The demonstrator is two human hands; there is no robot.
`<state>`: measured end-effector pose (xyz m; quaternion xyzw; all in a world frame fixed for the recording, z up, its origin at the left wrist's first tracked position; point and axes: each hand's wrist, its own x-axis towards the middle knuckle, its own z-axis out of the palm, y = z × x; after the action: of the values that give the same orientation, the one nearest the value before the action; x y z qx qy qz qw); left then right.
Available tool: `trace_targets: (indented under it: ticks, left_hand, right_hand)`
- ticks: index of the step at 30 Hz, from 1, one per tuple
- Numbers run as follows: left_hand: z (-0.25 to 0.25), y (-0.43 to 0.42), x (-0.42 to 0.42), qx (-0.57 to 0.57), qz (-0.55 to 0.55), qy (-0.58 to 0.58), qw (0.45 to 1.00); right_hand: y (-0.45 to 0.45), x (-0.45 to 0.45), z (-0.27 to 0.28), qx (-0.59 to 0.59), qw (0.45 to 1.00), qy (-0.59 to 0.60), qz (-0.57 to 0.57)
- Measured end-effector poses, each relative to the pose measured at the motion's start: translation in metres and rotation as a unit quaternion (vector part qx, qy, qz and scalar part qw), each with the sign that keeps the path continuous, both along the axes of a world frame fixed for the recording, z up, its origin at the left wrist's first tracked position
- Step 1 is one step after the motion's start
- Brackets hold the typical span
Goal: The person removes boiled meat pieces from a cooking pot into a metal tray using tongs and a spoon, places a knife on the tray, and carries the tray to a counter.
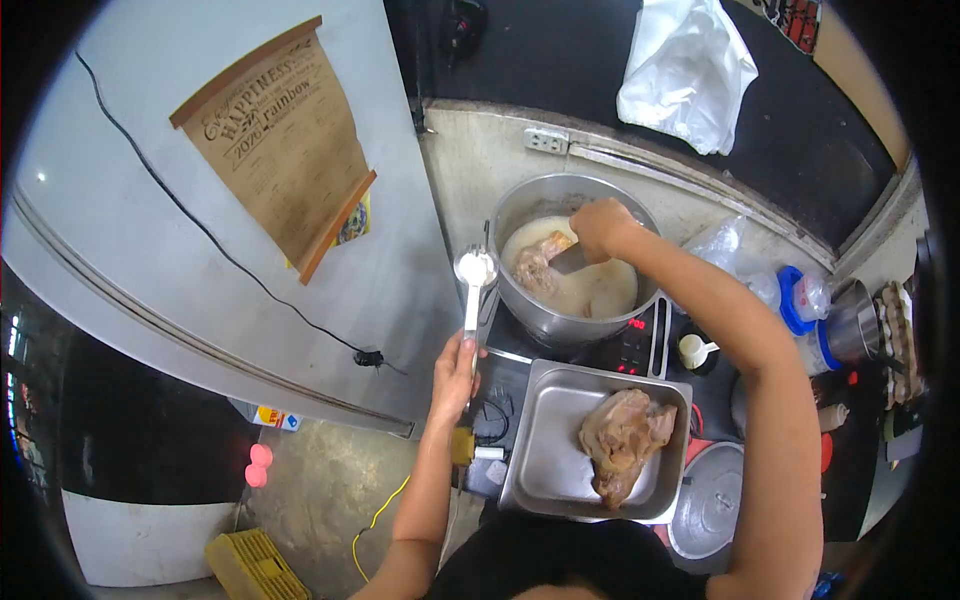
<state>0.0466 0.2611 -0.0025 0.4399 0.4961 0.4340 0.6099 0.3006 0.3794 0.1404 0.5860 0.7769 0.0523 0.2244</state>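
My left hand [459, 378] is wrapped round the handle of a ladle [474, 268], held upright left of the pot. Whitish stuff lies in its round bowl. Over the right part of the large metal pot [510, 292], my right hand [603, 230] is closed at the end of a piece of meat [540, 262] or a tool beside it; I cannot make out which. The pot holds cloudy, pale liquid, and the meat is partly sunk in it. A cooked brown piece of meat [624, 440] lies in the steel tray [540, 500] below the pot.
The pot stands on a cooktop [633, 350] with red lit digits. A pot lid [708, 505] and a white scoop [694, 350] are at the right. Plastic bags [690, 75] lie behind. A yellow crate [255, 567] is on the floor at lower left.
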Motion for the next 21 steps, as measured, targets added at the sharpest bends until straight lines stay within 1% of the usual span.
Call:
trace_targets:
  ticks: [2,5,8,11,17,20,21]
  left_hand:
    - [-0.001,0.002,0.0,0.0,0.0,0.0,1.0]
    - [-0.002,0.002,0.0,0.002,0.0,-0.003,1.0]
    - [-0.001,0.002,0.001,-0.002,0.004,0.004,1.0]
    - [-0.002,0.005,0.001,-0.006,0.006,-0.01,1.0]
    - [-0.002,0.008,0.003,0.004,0.0,-0.008,1.0]
    - [-0.001,0.006,0.002,0.0,0.005,-0.016,1.0]
    - [-0.001,0.006,0.002,0.0,0.005,-0.016,1.0]
  right_hand:
    - [0.002,0.003,-0.012,0.011,1.0,-0.011,0.02]
    - [-0.001,0.001,-0.015,-0.025,0.999,-0.027,0.027]
    - [-0.005,-0.005,-0.012,-0.027,0.999,-0.004,0.02]
    - [0.002,-0.003,-0.023,-0.054,0.998,-0.015,0.015]
    - [-0.006,0.013,-0.049,-0.029,0.999,0.02,-0.002]
    - [-0.011,0.028,-0.046,-0.041,0.997,0.042,-0.053]
    - [-0.011,0.037,-0.049,-0.031,0.995,0.067,-0.068]
